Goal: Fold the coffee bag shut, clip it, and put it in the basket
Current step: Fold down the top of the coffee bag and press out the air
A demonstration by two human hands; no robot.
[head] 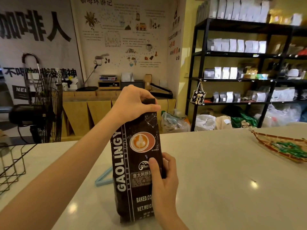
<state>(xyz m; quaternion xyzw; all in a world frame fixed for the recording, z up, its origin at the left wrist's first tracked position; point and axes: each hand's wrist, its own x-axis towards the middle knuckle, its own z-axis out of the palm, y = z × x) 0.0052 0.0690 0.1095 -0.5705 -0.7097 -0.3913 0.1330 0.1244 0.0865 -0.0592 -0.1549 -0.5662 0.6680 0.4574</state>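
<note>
In the head view, a tall dark-brown foil coffee bag [136, 163] with white lettering and an orange latte-art emblem stands upright on the pale glossy countertop [224, 171], at the centre of the frame. The left hand [132, 103] reaches in from the lower left and is closed over the bag's top edge — fingers curled across the far side, thumb pressed flat on the near side, pinching the flattened mouth. The right hand [163, 178] comes up from the bottom of the frame and grips the bag's right side low down, thumb lying on the printed front, fingers wrapped round the edge behind.

A light-blue plastic sealing clip [103, 178] lies on the counter just left of the bag, partly hidden behind it, apart from both hands. At the left edge of the frame stands a black wire basket [11, 168] — only part of it shows. On the right edge, a woven red-and-tan tray [265, 141] holds green-wrapped items. Beyond the counter, upper right, black metal shelving [199, 63] carries rows of pale pouches.
</note>
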